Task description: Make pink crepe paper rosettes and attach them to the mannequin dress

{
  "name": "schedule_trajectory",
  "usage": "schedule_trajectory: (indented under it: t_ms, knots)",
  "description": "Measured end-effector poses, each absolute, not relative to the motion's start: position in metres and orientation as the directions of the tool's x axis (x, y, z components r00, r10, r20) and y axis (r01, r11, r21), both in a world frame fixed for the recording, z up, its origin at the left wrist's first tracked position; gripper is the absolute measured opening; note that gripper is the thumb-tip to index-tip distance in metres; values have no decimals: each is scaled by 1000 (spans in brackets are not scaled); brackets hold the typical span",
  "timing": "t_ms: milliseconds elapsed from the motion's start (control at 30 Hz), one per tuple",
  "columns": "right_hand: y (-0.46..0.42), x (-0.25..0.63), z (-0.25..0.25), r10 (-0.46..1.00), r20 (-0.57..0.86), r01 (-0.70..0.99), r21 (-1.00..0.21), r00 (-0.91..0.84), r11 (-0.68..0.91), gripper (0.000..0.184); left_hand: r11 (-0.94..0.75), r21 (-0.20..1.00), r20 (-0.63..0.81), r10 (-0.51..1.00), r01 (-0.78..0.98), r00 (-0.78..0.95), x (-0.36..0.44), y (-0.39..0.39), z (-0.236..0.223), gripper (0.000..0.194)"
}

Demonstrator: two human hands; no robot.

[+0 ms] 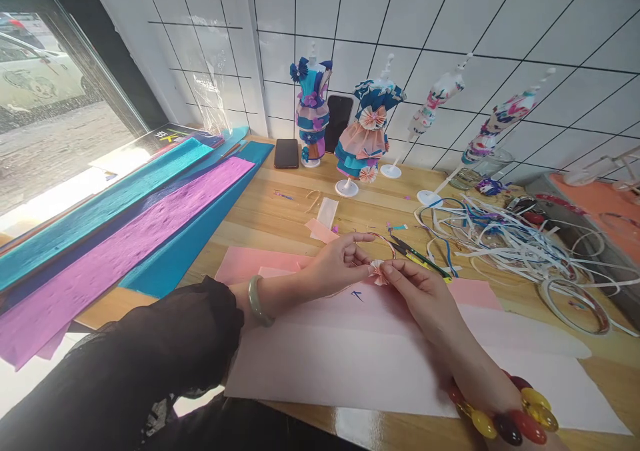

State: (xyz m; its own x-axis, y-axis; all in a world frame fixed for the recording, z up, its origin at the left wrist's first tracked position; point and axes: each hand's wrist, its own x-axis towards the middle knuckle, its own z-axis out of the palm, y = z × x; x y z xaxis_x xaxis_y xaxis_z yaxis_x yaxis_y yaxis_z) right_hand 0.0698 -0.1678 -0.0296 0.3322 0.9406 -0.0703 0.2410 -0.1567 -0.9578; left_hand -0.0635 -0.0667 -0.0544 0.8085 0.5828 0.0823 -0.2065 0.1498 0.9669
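Here, the L hand point(330, 264) & R hand point(423, 291) are holding a pleated rosette point(379, 272) just above the far part of the pale sheet point(350, 364) (ref. for all positions). R fingers are clamping the rosette's right side, thumb against forefinger; L fingers are pinching its left side, w/ the forefinger pointing free. This two-sided grip is prob. stopping the pleats from springing apart. The sheet is covering the near table point(260, 204), prob. as a work surface; a blue arrow mark point(357, 295) is showing on it. Left of the sheet, a purple strip point(150, 231) is lying atop other papers, prob. within easy reach. Beyond the sheet, a blue-topped form point(313, 114) & a peach-skirted form point(367, 137) are standing upright, poss. as ref. pieces.

N.B. Fingertips are covering the rosette's edges; its full outline & any fastening are not showing. Beyond the sheet, a phone point(340, 119) is standing partly hidden behind both forms. The purple strip is running out of frame, left. Right of & beyond the sheet, a strip tangle point(500, 237) is overlapping itself; indiv. ends are hard to trace.
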Motion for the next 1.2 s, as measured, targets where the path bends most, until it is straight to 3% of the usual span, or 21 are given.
schedule_trajectory:
  t_ms: [200, 500, 733, 1200]
  knots:
    - [-167, 69, -29, 944, -82, 213, -964, 320, -157, 29, 225, 961, -11, 620, -164, 784, -64, -67, -42, 54]
    - [-166, 71, -33, 925, -91, 210, -961, 368, -178, 33, 285, 939, -18, 598, -192, 801, -64, -64, -45, 55]
    - [-166, 72, -32, 926, -117, 159, -970, 359, -184, 30, 279, 945, -27, 591, -173, 806, -66, -62, -44, 53]
    - [-166, 73, -34, 923, -142, 111, -975, 357, -193, 41, 256, 951, -13, 589, -172, 808, -65, -62, -49, 56]
